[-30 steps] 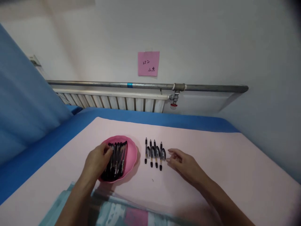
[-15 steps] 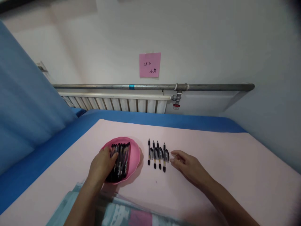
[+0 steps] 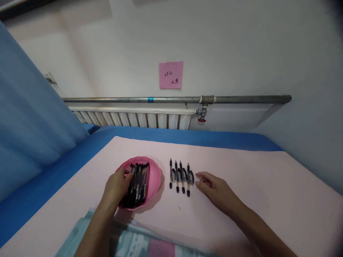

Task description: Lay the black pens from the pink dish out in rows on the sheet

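A pink scalloped bowl (image 3: pixel 154 182) holds a bunch of black-capped clear pens (image 3: pixel 139 182). My left hand (image 3: pixel 116 185) reaches over its left rim, thumb and fingers closed at the leftmost pens; the fingertips are partly hidden. To the right of the bowl, several uncapped pens (image 3: pixel 177 180) lie side by side on the pink surface, tips pointing away from me. Black-and-clear pen caps (image 3: pixel 191 177) lie beside the barrels. Just right of this row rests my right hand (image 3: pixel 213 187), empty, its thumb and index finger slightly apart.
A pink sheet (image 3: pixel 241 171) covers the blue-edged table (image 3: pixel 214 137). Folded patterned teal cloth (image 3: pixel 134 241) lies at the near edge. Behind are a radiator (image 3: pixel 158 120), a metal pipe (image 3: pixel 177 100) and a pink note (image 3: pixel 170 75). A blue curtain (image 3: pixel 34 114) hangs at left.
My left thumb and fingers have drawn slightly left, to the edge of the pen bunch. My right hand keeps its place beside the row. The view has shifted slightly.
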Motion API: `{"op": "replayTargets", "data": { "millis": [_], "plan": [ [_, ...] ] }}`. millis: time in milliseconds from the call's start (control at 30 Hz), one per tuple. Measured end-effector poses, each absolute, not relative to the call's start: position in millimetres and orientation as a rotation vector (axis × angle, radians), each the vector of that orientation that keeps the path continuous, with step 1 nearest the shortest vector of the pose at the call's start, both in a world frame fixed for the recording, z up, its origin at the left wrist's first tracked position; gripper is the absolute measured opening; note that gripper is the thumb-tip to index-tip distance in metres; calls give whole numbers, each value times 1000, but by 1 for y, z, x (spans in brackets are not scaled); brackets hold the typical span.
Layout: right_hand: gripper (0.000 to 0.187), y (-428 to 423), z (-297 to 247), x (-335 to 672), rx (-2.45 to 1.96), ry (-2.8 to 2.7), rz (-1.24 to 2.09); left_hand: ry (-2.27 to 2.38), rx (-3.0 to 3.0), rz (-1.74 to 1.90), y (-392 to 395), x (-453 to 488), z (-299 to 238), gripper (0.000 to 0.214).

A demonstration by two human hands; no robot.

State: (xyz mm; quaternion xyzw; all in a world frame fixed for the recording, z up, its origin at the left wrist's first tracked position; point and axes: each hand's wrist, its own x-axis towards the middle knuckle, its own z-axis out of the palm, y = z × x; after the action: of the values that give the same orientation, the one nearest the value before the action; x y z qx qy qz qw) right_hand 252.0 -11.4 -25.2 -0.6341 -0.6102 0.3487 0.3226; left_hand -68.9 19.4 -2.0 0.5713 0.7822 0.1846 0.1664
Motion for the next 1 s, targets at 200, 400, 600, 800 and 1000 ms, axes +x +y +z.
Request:
{"op": "replayTargets", "data": {
  "millis": [200,400,600,800,1000],
  "plan": [
    [26,-11,-27,252,-1641,-1589,897,1917,1434,906,8,-55,13,32],
    [21,-15,-16,244,-1613,-1487,887,1218,1031,949,-10,-15,22,29],
    [28,-35,4,207,-1315,-1195,1550,908,805,773,-35,28,13,25],
    [27,-39,4,198,-1174,-876,1696,877,779,697,-45,49,-2,24],
    [25,-28,-4,215,-1153,-709,1547,858,761,585,-45,48,-13,29]
  ]
}}
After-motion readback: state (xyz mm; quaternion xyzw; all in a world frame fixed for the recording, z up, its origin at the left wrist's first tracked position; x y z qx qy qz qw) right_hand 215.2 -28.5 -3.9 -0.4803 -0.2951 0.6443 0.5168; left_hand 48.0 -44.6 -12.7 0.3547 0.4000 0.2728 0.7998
